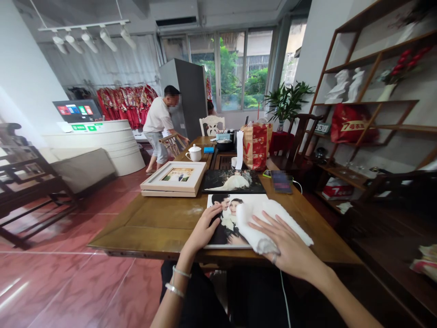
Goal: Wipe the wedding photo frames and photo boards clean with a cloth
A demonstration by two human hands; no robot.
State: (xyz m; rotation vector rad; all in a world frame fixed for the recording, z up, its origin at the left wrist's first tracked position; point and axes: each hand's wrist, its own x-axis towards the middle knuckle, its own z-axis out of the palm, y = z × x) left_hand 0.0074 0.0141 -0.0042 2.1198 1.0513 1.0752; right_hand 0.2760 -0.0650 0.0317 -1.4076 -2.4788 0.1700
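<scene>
A photo panel (pixel 218 243) with a picture of a couple lies flat on the wooden table (pixel 143 223) in front of me. My left hand (pixel 205 226) rests on its left part, fingers stretched out over the print. On the panel's right side lies a folded white cloth (pixel 293 223), bunched at its near end. My right hand (pixel 278 234) presses flat on this cloth with its fingers spread; the thumb is hard to make out. The cloth covers the panel's right part. Just behind, a darker photo panel (pixel 235 181) shows a figure in a white dress.
Pale framed pictures (pixel 201 175) are stacked at the left. Behind stand a lidded white cup (pixel 194 153), a blue box (pixel 209 150) and a red-and-tan paper bag (pixel 256 146). A phone (pixel 282 181) with a cable lies at the right. Another person (pixel 159 120) bends beside a chair farther back.
</scene>
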